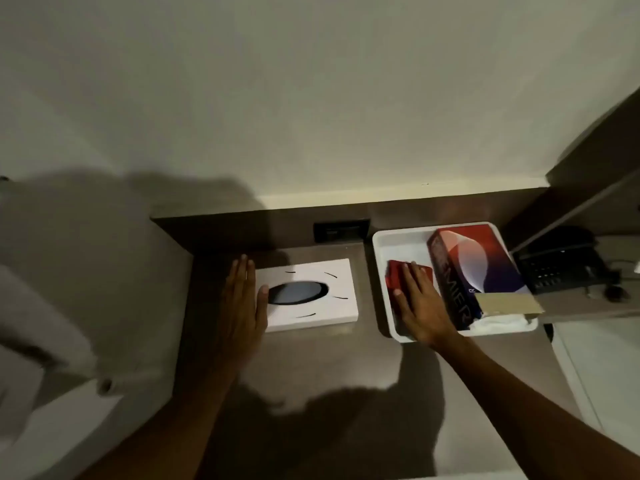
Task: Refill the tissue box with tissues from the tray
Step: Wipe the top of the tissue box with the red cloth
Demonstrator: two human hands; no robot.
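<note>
Barely begun: flat white oval-slotted tissue box unopened beside open-palmed left hand, open right hand flat on small red tissue pack in white plastic tray, nothing gripped.

A white tissue box with a dark oval opening lies flat on a brown counter. The left hand rests flat against the box's left edge, its thumb on the top face. To the right, well apart from the box, sits a white tray. The right hand lies flat, fingers spread, on a small red pack inside it. Beside that pack stands a larger red-and-blue tissue carton, its end flap open. A dark telephone sits beyond the tray.
</note>
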